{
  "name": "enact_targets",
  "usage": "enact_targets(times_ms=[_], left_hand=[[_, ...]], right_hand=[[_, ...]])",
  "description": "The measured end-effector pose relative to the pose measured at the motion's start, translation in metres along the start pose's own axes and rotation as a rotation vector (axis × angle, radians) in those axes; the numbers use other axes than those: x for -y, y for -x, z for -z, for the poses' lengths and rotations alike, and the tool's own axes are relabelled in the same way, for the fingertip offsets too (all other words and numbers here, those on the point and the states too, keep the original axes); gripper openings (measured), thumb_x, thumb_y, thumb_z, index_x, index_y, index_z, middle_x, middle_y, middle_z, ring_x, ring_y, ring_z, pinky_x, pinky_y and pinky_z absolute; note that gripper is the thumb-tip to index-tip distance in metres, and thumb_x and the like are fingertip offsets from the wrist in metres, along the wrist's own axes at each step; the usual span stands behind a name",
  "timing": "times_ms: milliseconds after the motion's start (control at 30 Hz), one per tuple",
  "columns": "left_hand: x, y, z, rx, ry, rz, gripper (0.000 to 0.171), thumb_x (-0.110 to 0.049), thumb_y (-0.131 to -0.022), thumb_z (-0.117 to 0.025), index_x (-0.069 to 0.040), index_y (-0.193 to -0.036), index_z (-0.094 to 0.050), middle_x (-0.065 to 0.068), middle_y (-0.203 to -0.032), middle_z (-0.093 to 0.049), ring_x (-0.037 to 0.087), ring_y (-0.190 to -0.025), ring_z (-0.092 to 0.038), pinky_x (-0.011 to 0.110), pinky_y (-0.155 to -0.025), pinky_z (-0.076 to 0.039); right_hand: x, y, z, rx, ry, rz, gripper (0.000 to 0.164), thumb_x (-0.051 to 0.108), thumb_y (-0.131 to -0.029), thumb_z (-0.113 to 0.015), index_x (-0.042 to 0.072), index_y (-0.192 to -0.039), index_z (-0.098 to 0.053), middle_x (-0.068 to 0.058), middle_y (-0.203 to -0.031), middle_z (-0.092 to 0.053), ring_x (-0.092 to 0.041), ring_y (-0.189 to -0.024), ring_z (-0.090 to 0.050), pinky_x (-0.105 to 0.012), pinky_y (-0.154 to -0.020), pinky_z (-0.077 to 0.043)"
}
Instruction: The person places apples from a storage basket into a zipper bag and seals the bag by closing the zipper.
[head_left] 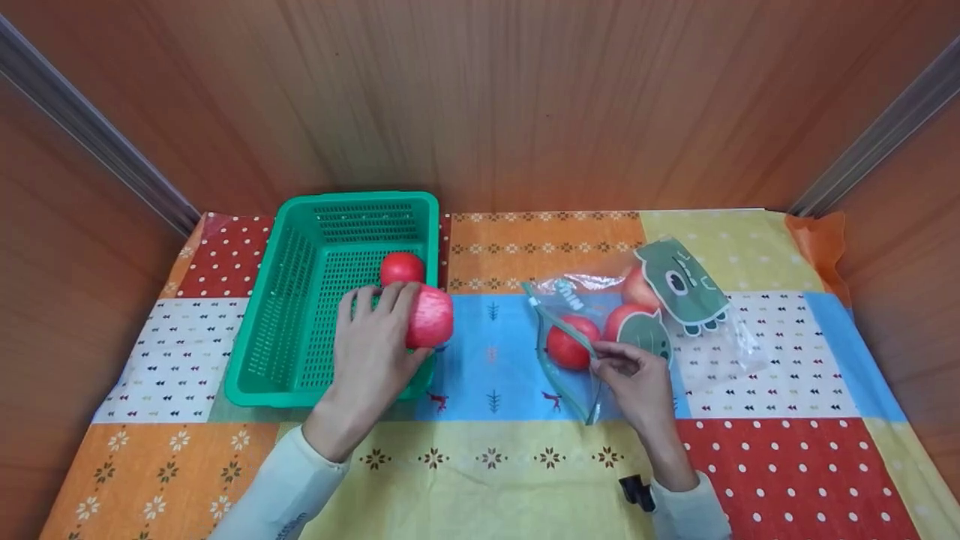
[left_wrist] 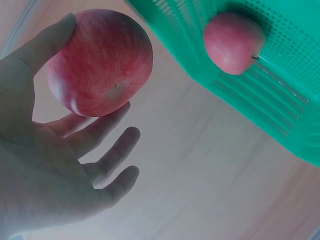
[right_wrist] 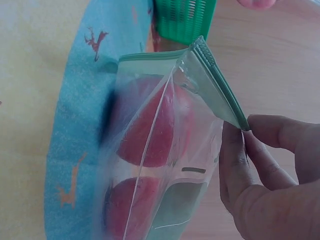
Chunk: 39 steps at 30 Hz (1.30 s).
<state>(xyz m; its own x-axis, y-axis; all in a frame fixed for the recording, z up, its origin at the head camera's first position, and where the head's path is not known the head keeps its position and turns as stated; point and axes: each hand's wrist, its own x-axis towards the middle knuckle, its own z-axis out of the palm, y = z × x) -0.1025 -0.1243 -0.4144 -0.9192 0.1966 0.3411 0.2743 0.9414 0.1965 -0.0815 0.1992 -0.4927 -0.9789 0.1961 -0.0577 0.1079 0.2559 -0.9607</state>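
Observation:
My left hand (head_left: 375, 352) grips a red apple (head_left: 431, 318) above the right side of a green plastic basket (head_left: 251, 337). In the left wrist view, thumb and fingers hold that apple (left_wrist: 102, 62) from opposite sides. Another apple (head_left: 402, 268) lies inside the basket. With thumb and fingers, my right hand (head_left: 637, 379) pinches the zip edge of a clear zip-lock bag (head_left: 592, 283) that has green cartoon prints. Several apples sit in the bag, one (head_left: 572, 343) close to its mouth. In the right wrist view the green zip strip (right_wrist: 220, 82) is between thumb and fingers.
A patchwork-patterned tablecloth (head_left: 487, 480) covers the table. Wooden panels (head_left: 480, 105) stand behind it and at both sides. An orange piece of material (head_left: 821, 244) is at the far right corner. By the right sleeve there is a small black clip (head_left: 636, 492).

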Motion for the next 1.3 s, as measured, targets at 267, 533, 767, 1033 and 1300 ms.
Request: enact_targets(times_ms=[267, 533, 767, 1033, 1300], left_hand=[[-0.020, 0.006, -0.009, -0.002, 0.002, -0.044, 0.088, -0.030, -0.064, -0.103, -0.008, -0.139, -0.063, 0.015, -0.132, -0.068, 0.038, -0.122, -0.057, 0.059, -0.107, -0.046], [-0.034, 0.011, -0.021, 0.008, 0.027, -0.069, 0.085, -0.035, -0.065, -0.102, -0.010, -0.137, -0.064, 0.012, -0.131, -0.070, 0.035, -0.119, -0.058, 0.056, -0.106, -0.046], [-0.046, 0.016, -0.034, 0.052, 0.057, -0.065, 0.085, -0.034, -0.066, -0.102, -0.012, -0.139, -0.063, 0.010, -0.133, -0.069, 0.032, -0.123, -0.058, 0.055, -0.107, -0.047], [-0.057, 0.019, -0.051, 0.067, 0.099, -0.074, 0.082, -0.035, -0.068, -0.101, -0.013, -0.137, -0.064, 0.009, -0.131, -0.070, 0.031, -0.120, -0.058, 0.055, -0.106, -0.047], [-0.065, 0.022, -0.060, 0.105, 0.103, -0.085, 0.086, -0.032, -0.067, -0.102, -0.012, -0.141, -0.061, 0.009, -0.133, -0.069, 0.030, -0.122, -0.058, 0.053, -0.105, -0.049]], right_hand=[[-0.001, 0.000, 0.000, 0.000, 0.039, -0.007, 0.025, -0.006, -0.093, -0.073, -0.007, -0.118, -0.076, -0.021, -0.109, -0.077, -0.002, -0.079, -0.069, -0.015, -0.076, -0.056], [-0.003, -0.001, 0.000, 0.000, 0.056, 0.021, 0.024, -0.007, -0.092, -0.074, -0.008, -0.116, -0.076, -0.021, -0.100, -0.077, -0.003, -0.077, -0.070, -0.014, -0.076, -0.056], [-0.004, -0.002, 0.000, 0.000, 0.063, 0.025, 0.024, -0.007, -0.093, -0.073, -0.008, -0.116, -0.076, -0.022, -0.102, -0.077, -0.001, -0.078, -0.069, -0.013, -0.078, -0.056], [-0.004, -0.001, 0.001, -0.001, 0.063, 0.024, 0.023, -0.006, -0.093, -0.073, -0.008, -0.116, -0.076, -0.022, -0.103, -0.077, -0.001, -0.078, -0.069, -0.013, -0.078, -0.056], [-0.002, 0.000, 0.002, 0.006, 0.059, 0.016, 0.024, -0.005, -0.094, -0.074, -0.007, -0.118, -0.076, -0.021, -0.105, -0.077, -0.002, -0.080, -0.070, -0.014, -0.079, -0.056]])
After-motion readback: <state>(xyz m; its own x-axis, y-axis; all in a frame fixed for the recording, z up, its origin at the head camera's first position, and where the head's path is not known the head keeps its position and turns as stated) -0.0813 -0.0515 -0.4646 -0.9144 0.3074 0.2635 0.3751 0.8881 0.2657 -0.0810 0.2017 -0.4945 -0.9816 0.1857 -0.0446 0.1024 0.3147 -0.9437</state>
